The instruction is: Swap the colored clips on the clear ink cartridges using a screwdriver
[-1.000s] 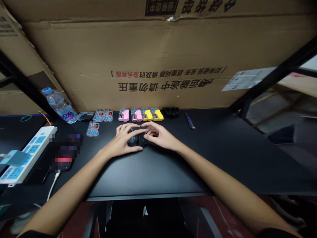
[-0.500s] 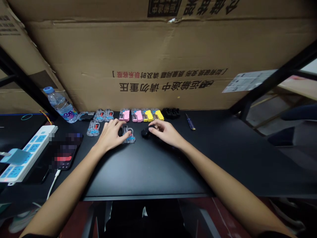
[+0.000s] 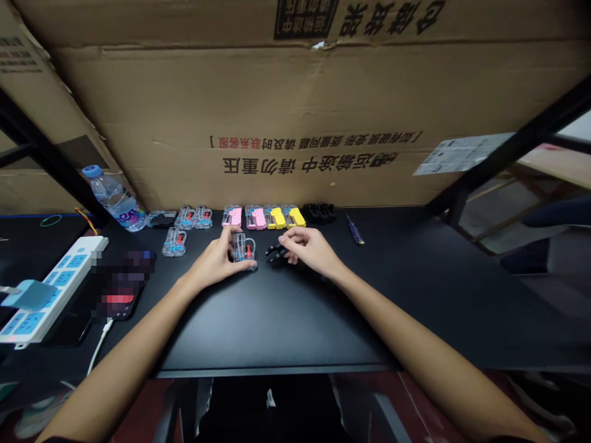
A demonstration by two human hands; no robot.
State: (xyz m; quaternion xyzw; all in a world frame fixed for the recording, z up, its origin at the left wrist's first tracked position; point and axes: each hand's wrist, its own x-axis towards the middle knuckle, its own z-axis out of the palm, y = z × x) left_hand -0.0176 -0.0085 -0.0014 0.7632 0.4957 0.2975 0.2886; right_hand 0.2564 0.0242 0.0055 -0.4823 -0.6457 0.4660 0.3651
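Note:
My left hand (image 3: 215,261) grips a small clear plastic piece (image 3: 244,251) with a red part inside, held upright just above the black desk (image 3: 286,320). My right hand (image 3: 310,249) pinches a small black piece (image 3: 276,253) that rests on the desk just right of the clear one. Behind both hands, along the cardboard, lies a row of similar small pieces: clear ones (image 3: 192,216), pink ones (image 3: 233,216) and yellow ones (image 3: 286,216), with a black part (image 3: 318,213) at the row's right end. One more clear piece (image 3: 174,241) lies apart, left of my left hand.
A large cardboard box (image 3: 300,123) walls off the back of the desk. A water bottle (image 3: 115,200) lies at the back left, a white power strip (image 3: 46,289) and a phone on a cable (image 3: 117,289) at the left. A small screwdriver (image 3: 355,229) lies right of the row.
My hands came apart from the middle. The left one picked the clear piece up off the desk and stood it upright; the right one took the black piece slightly right.

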